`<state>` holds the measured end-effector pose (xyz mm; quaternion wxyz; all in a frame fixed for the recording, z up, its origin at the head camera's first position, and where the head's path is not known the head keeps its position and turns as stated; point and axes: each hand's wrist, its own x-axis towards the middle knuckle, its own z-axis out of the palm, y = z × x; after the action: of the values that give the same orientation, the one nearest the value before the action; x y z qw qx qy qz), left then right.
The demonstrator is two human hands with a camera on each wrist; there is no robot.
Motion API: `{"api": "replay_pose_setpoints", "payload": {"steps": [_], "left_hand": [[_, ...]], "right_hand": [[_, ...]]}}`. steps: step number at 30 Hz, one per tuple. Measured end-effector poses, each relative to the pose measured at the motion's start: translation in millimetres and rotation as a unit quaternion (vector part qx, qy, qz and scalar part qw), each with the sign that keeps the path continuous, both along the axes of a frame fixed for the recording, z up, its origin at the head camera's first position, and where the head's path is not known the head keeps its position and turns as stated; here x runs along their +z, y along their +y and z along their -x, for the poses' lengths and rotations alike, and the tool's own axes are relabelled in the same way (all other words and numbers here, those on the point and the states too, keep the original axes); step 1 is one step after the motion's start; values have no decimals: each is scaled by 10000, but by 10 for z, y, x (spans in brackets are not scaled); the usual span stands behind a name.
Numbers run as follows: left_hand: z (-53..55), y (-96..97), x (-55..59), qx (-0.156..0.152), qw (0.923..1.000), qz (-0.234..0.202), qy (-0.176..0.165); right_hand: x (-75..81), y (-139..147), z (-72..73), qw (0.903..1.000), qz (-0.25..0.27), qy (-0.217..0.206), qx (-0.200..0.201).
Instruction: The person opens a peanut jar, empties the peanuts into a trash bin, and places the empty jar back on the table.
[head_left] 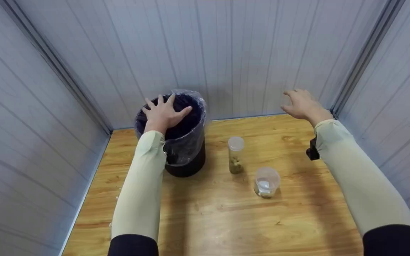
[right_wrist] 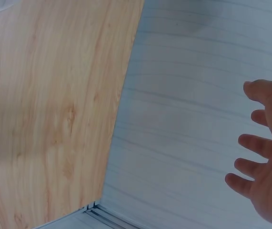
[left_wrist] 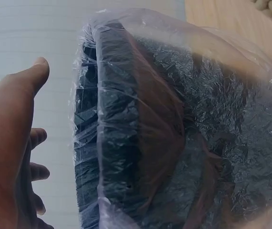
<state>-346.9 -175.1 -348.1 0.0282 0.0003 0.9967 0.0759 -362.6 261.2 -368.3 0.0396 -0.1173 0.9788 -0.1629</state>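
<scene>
My left hand (head_left: 163, 115) is spread above the mouth of a black trash bin (head_left: 187, 170), holding nothing. A thin clear plastic bag (left_wrist: 174, 109) lines the bin and folds down over its rim. In the left wrist view the left hand's fingers (left_wrist: 39, 171) appear beside the bagged rim, with a gap between. To the right, my right hand (head_left: 303, 105) hangs in the air near the back wall, fingers loosely extended and nothing in them. Between the hands stand a tall clear jar (head_left: 236, 156) with yellowish-green pieces in its bottom and a shorter clear plastic cup (head_left: 266, 183).
The wooden tabletop (head_left: 219, 220) is enclosed by pale panelled walls (head_left: 247, 53) at the back and both sides. Small white scraps (head_left: 111, 224) lie at the left, partly behind the left sleeve. The bin stands near the back left corner.
</scene>
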Motion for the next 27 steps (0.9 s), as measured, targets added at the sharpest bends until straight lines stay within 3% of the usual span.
{"api": "replay_pose_setpoints", "payload": {"steps": [7, 11, 15, 20, 27], "left_hand": [[19, -16, -23, -6, 10000, -71, -50], [-21, -42, -28, -28, 9999, -37, -146], [-70, -78, 12, -152, 9999, -14, -29], [-182, -176, 85, -376, 9989, 20, 294], [-398, -238, 70, -657, 9964, -76, 537]], "right_hand": [[9, -14, 12, 9998, -89, 125, 87], [4, -52, -8, 9996, -195, 114, 145], [37, -70, -49, 9989, -314, 191, 276], [53, -55, -173, 9971, -374, 379, 549], [-28, -14, -414, 9938, -472, 588, 814]]}}
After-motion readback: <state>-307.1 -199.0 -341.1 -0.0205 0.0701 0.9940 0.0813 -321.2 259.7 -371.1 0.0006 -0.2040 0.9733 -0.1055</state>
